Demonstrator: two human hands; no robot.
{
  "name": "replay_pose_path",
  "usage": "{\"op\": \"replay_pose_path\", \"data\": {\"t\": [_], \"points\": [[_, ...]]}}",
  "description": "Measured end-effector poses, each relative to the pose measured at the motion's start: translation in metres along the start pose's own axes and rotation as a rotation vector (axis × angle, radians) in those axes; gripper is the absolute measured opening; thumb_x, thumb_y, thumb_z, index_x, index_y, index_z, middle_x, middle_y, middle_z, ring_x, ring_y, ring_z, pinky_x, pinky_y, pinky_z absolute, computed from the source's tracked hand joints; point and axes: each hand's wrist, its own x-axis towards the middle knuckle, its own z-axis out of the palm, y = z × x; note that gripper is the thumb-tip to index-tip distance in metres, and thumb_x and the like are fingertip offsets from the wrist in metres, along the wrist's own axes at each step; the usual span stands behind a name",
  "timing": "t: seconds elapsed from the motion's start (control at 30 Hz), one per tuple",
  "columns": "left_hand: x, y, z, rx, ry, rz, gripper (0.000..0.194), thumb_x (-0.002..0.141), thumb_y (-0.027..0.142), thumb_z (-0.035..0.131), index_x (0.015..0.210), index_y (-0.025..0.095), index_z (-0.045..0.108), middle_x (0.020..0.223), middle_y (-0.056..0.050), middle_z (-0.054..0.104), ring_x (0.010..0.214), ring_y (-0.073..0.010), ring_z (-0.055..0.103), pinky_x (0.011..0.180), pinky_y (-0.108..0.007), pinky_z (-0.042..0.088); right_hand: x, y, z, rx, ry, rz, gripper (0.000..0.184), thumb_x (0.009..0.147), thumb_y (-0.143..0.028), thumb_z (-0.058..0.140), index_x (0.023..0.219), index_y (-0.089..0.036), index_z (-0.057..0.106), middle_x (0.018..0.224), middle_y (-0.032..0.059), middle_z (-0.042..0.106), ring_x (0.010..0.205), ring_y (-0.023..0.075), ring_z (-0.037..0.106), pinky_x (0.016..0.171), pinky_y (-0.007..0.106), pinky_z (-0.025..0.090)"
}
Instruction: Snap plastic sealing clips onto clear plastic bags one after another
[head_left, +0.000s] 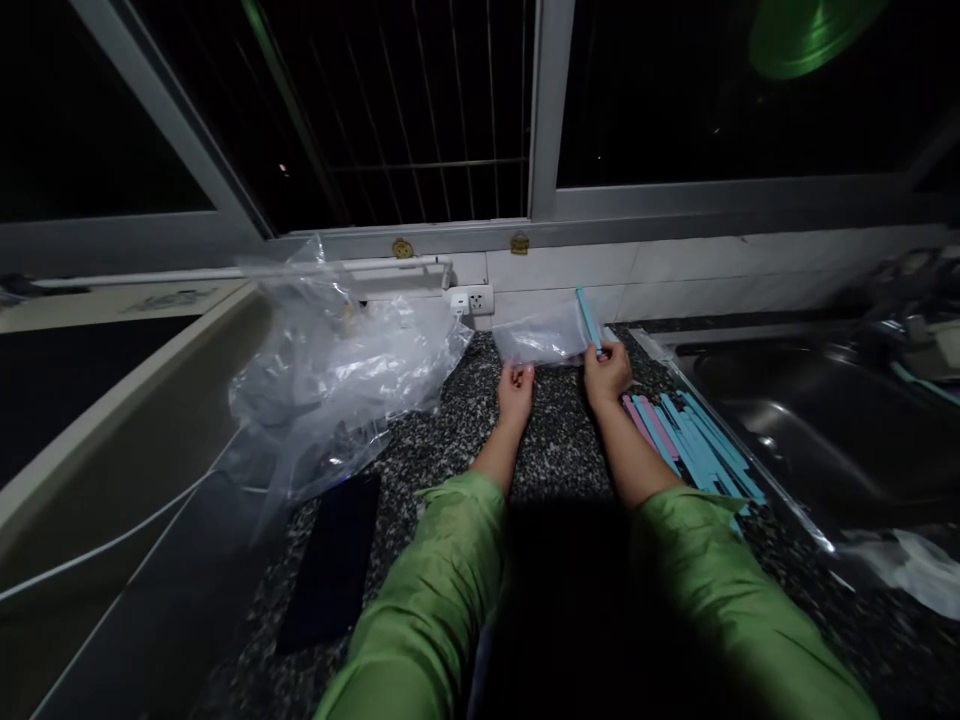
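My left hand (516,388) pinches the near left edge of a small clear plastic bag (544,338) lying on the speckled granite counter (555,450). At the bag's right edge, my right hand (607,370) is closed on a thin blue stick (588,316) that points up and away. Both arms wear green sleeves. Just right of my right forearm lies a pile of blue and pink sticks (694,440).
A large crumpled clear plastic sheet (337,380) covers the counter's left part. A dark phone (334,560) lies near the front left, with a white cable (112,545) beside it. A steel sink (817,420) is at right. A wall socket (472,300) sits below the dark window.
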Motion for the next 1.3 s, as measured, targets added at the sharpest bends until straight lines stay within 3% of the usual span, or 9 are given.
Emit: {"op": "replay_pose_path", "data": {"t": [0.33, 0.5, 0.7, 0.83, 0.93, 1.0, 1.1, 1.2, 1.3], "points": [[0.039, -0.012, 0.007, 0.226, 0.078, -0.013, 0.017, 0.082, 0.02, 0.045, 0.096, 0.015, 0.054, 0.078, -0.001, 0.063, 0.055, -0.008, 0.051, 0.059, -0.02, 0.041, 0.016, 0.011, 0.037, -0.093, 0.03, -0.002, 0.016, 0.068, -0.033, 0.053, 0.072, -0.019, 0.059, 0.068, 0.0069, 0.062, 0.065, 0.0216, 0.054, 0.061, 0.032, 0.039], [0.042, -0.015, 0.003, 0.313, 0.117, -0.001, 0.011, 0.081, 0.022, 0.046, 0.074, 0.017, 0.053, 0.063, 0.003, 0.054, 0.055, -0.0095, 0.048, 0.06, -0.02, 0.039, 0.014, 0.02, 0.041, -0.109, -0.015, -0.102, 0.019, 0.069, -0.038, 0.053, 0.069, -0.019, 0.059, 0.065, 0.0048, 0.06, 0.063, 0.0195, 0.051, 0.059, 0.03, 0.038], [0.036, -0.008, -0.004, 0.357, 0.181, -0.048, 0.007, 0.079, 0.021, 0.048, 0.08, 0.016, 0.053, 0.067, 0.001, 0.054, 0.064, -0.0126, 0.053, 0.066, -0.024, 0.041, 0.014, 0.019, 0.037, -0.08, 0.009, -0.212, 0.024, 0.072, -0.04, 0.053, 0.077, -0.018, 0.06, 0.076, 0.0082, 0.057, 0.074, 0.0232, 0.05, 0.066, 0.036, 0.039], [0.004, 0.012, -0.017, 0.597, 0.21, 0.049, 0.016, 0.08, 0.019, 0.045, 0.092, 0.014, 0.055, 0.088, -0.008, 0.059, 0.082, -0.0169, 0.055, 0.079, -0.029, 0.042, 0.002, 0.002, 0.033, -0.061, -0.042, -0.427, 0.023, 0.076, -0.034, 0.05, 0.087, -0.017, 0.061, 0.086, 0.0121, 0.058, 0.084, 0.0264, 0.049, 0.073, 0.04, 0.037], [-0.044, 0.038, -0.04, 0.918, 0.18, 0.131, 0.027, 0.08, 0.025, 0.046, 0.104, 0.016, 0.054, 0.108, -0.013, 0.056, 0.105, -0.0236, 0.05, 0.093, -0.038, 0.035, -0.026, -0.022, 0.033, -0.035, -0.209, -0.621, 0.023, 0.079, -0.03, 0.047, 0.09, -0.017, 0.061, 0.086, 0.0109, 0.06, 0.084, 0.0252, 0.051, 0.072, 0.037, 0.037], [-0.081, 0.061, -0.065, 1.166, 0.074, 0.181, 0.037, 0.078, 0.031, 0.049, 0.112, 0.016, 0.052, 0.121, -0.014, 0.051, 0.114, -0.0273, 0.044, 0.098, -0.044, 0.03, -0.054, -0.043, 0.034, 0.0, -0.354, -0.702, 0.022, 0.08, -0.03, 0.046, 0.089, -0.017, 0.061, 0.083, 0.0096, 0.061, 0.082, 0.0235, 0.052, 0.071, 0.035, 0.038], [-0.129, 0.092, -0.113, 1.526, 0.023, 0.227, 0.044, 0.078, 0.039, 0.05, 0.117, 0.019, 0.051, 0.134, -0.014, 0.04, 0.118, -0.0329, 0.039, 0.101, -0.057, 0.02, -0.099, -0.079, 0.034, 0.104, -0.512, -0.709, 0.021, 0.081, -0.029, 0.044, 0.087, -0.018, 0.061, 0.082, 0.008, 0.062, 0.08, 0.021, 0.053, 0.071, 0.032, 0.039], [-0.159, 0.11, -0.153, 1.745, 0.119, 0.099, 0.051, 0.078, 0.04, 0.048, 0.123, 0.017, 0.048, 0.137, -0.018, 0.037, 0.116, -0.0359, 0.041, 0.092, -0.057, 0.032, -0.138, -0.115, 0.032, 0.208, -0.606, -0.669, 0.021, 0.081, -0.028, 0.044, 0.087, -0.018, 0.061, 0.085, 0.0085, 0.062, 0.083, 0.021, 0.053, 0.074, 0.032, 0.039], [-0.168, 0.115, -0.173, 1.822, 0.143, 0.051, 0.053, 0.08, 0.043, 0.045, 0.125, 0.015, 0.046, 0.138, -0.018, 0.035, 0.114, -0.0355, 0.042, 0.087, -0.055, 0.038, -0.165, -0.143, 0.029, 0.238, -0.639, -0.551, 0.021, 0.081, -0.027, 0.045, 0.088, -0.017, 0.061, 0.085, 0.009, 0.061, 0.082, 0.0211, 0.053, 0.074, 0.032, 0.04]]}}
